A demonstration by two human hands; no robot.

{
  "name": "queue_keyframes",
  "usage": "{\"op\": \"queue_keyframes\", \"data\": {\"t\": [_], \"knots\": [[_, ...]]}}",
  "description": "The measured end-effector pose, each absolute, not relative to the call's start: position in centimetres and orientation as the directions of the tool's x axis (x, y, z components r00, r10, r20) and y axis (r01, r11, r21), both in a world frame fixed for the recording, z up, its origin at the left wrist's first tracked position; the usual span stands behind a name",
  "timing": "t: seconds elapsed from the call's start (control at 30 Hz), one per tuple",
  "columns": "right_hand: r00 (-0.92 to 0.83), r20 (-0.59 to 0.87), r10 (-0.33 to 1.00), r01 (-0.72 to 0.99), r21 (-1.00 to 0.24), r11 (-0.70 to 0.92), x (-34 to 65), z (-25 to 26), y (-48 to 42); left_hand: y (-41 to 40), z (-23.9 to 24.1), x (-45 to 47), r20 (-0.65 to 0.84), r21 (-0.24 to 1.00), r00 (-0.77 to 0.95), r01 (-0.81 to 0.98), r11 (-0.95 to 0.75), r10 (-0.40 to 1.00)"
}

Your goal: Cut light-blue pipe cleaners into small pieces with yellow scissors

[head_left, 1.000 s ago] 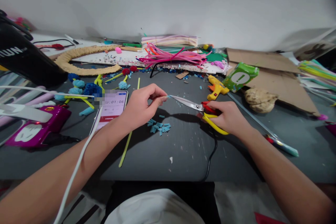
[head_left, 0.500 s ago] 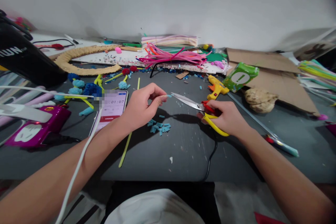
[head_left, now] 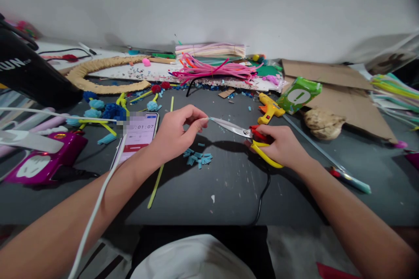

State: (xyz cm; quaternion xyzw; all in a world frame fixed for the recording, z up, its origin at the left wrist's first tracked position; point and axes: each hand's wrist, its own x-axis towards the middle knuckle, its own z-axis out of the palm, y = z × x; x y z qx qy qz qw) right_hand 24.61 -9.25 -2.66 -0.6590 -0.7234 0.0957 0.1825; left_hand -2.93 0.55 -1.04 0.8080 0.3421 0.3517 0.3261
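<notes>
A person works bare-handed over a dark gray bench (head_left: 229,202), with the left hand (head_left: 175,135) pinching a small light-blue strip (head_left: 211,118) and the right hand (head_left: 283,146) wrapped around the red and yellow handles of a pair of scissors (head_left: 231,126). The left grip is together, thumb and fingertip clamped on the strip, whose short end pokes out at the scissors' tips; the right grip is clamped on the handles, and the blades look nearly together, pointing toward the left fingertips. Below the strip, light-blue clippings (head_left: 199,159) lie in a loose cluster on the bench. A yellow-green strip (head_left: 156,185) extends beneath the left wrist, and a phone (head_left: 140,133) showing a timer lies beside that arm, a white cable (head_left: 94,213) draped across the forearm. Beyond the right hand sit a yellow glue gun (head_left: 270,110), a green packet (head_left: 301,95) and a pale brown lump (head_left: 323,123) beside flat cardboard (head_left: 356,109). A bundle of pink stems (head_left: 212,69) rests toward the wall, and a black bottle (head_left: 36,72) leans into view at far left.
</notes>
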Motion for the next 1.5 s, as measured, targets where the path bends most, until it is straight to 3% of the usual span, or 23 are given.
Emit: {"op": "queue_keyframes", "data": {"t": [1.5], "knots": [[-0.070,0.151,0.986,0.932,-0.343,0.119,24.98,-2.97,-9.16,0.62,-0.95,-2.98,0.332,0.752,0.543,0.342,-0.564,0.771]]}}
